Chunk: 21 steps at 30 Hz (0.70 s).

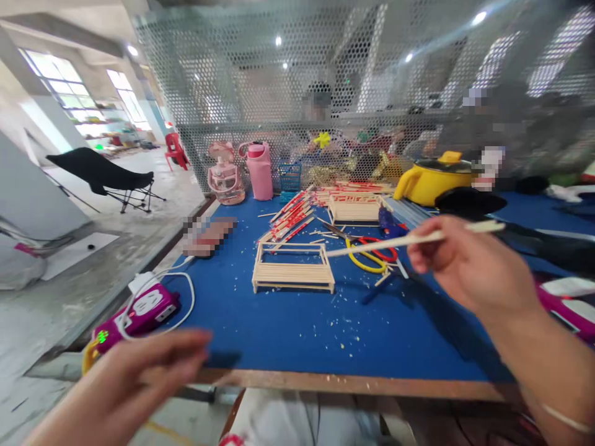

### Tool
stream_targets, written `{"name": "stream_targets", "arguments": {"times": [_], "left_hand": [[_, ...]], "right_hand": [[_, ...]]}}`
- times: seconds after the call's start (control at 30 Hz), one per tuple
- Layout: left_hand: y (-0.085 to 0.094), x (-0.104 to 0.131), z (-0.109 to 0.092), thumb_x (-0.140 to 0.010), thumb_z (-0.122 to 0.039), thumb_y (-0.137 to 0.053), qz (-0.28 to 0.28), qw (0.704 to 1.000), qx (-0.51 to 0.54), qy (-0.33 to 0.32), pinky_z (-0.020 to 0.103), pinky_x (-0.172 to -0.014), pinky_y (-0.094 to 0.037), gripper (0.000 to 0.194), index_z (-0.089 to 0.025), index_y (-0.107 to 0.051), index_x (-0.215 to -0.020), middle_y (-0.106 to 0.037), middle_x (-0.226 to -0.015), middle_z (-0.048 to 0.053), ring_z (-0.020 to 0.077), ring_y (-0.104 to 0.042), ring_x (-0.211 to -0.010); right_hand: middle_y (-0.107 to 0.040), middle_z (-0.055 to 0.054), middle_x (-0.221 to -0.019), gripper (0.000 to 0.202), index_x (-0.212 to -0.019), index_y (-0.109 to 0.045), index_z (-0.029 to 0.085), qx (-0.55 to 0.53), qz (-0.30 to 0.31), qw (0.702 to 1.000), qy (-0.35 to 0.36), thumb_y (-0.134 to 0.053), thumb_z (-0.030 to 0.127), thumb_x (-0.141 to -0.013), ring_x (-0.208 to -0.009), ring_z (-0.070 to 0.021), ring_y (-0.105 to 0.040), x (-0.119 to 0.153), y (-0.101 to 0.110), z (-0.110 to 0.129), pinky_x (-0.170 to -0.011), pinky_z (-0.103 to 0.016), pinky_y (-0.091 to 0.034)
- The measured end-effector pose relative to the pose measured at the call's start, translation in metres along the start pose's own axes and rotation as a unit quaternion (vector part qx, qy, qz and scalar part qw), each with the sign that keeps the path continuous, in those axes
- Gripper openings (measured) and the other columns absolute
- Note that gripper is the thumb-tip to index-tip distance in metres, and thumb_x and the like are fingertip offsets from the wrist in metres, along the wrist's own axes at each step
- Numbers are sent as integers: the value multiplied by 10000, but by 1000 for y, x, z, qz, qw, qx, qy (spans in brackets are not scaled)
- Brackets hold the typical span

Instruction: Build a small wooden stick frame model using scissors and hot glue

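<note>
My right hand [469,266] is closed around a pale wooden chopstick [376,245], held nearly level above the blue table top. The chopstick's left tip appears beside a small bench-like frame of wooden sticks [294,272], though I cannot tell if they touch. Slightly blurred, my left hand [153,365] hovers by the front left table edge, its fingers stretched out and nothing in it. Behind the chopstick lie scissors with yellow handles [367,265] and a red-handled tool [385,253]. A similar stick frame [356,212] stands farther back.
Red-wrapped chopsticks [290,218] lie in a pile behind the nearer frame. A blue glue gun [388,224] and yellow pot [434,183] stand to the right. Pink bottles [260,172] stand against the mesh screen [260,80]. A purple power strip [144,310] with cables sits left.
</note>
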State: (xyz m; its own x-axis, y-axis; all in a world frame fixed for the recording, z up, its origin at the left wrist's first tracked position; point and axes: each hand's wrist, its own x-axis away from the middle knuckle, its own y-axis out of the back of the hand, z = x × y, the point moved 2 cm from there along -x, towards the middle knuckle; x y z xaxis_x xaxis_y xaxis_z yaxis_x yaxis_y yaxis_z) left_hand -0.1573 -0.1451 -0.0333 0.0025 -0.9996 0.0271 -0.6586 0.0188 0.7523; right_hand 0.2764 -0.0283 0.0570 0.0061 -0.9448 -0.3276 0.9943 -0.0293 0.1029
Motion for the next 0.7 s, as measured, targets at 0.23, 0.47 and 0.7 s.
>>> {"name": "stream_targets", "arguments": {"times": [0.23, 0.47, 0.7], "left_hand": [[-12, -184, -119, -722, -582, -553, 60, 998, -7, 25, 257, -406, -327, 480, -168, -562, -482, -520, -428, 27, 144, -457, -382], [-40, -168, -96, -722, -524, -618, 198, 965, 162, 55, 189, -401, -326, 364, -165, -565, -721, -534, -482, -32, 101, -457, -427], [-45, -153, -106, -708, -451, -688, 96, 938, 329, 44, 173, -505, -407, 403, -153, -589, -961, -573, -655, -41, 74, -500, -544]], "right_hand": [[-570, -20, -729, 413, -647, -475, 235, 181, 70, 977, 85, -313, 470, -947, -707, -164, -529, -42, -37, 13, -699, -316, -429], [-563, 18, -610, 289, -816, -492, 206, 185, 158, 964, -104, -423, 478, -883, -555, -142, -560, -36, -62, -69, -548, -269, -457], [-482, 42, -614, 231, -884, -471, 228, 342, 88, 935, -38, -383, 438, -923, -515, -113, -448, -34, -39, -47, -456, -232, -359]]}}
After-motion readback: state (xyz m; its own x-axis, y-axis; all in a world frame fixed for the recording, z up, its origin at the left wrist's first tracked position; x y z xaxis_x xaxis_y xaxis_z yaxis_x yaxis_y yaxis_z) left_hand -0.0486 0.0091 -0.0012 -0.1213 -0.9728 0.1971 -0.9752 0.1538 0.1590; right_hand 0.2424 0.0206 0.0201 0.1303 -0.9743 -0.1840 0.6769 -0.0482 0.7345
